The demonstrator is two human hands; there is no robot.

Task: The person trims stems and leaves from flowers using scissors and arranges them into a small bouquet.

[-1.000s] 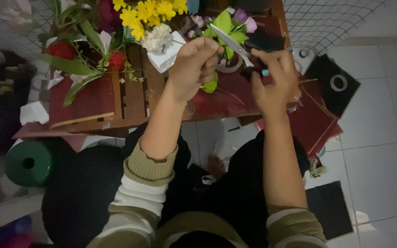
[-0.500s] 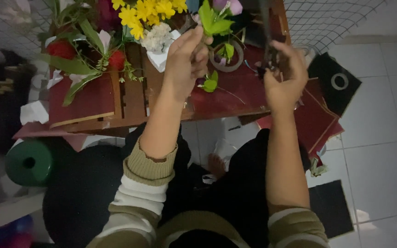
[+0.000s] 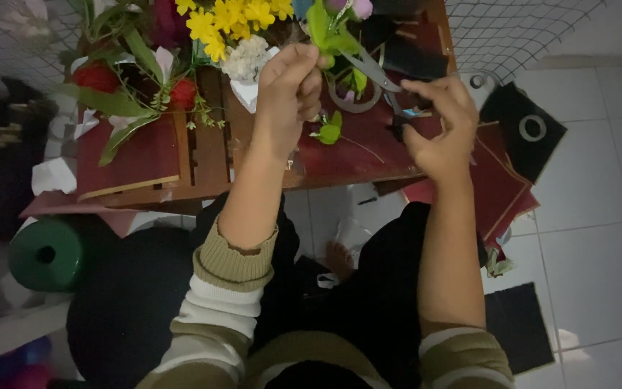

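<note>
The top edge cuts off the yellow flowers and the pink bud. The right hand hides the scissors' handles. The left hand covers the green stem's lower end.

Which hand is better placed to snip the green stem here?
Probably the right hand: its fingers already hold the scissors, whose blades point toward the leafy stem. The left hand is closed around that stem, holding it up over the wooden table.
</note>
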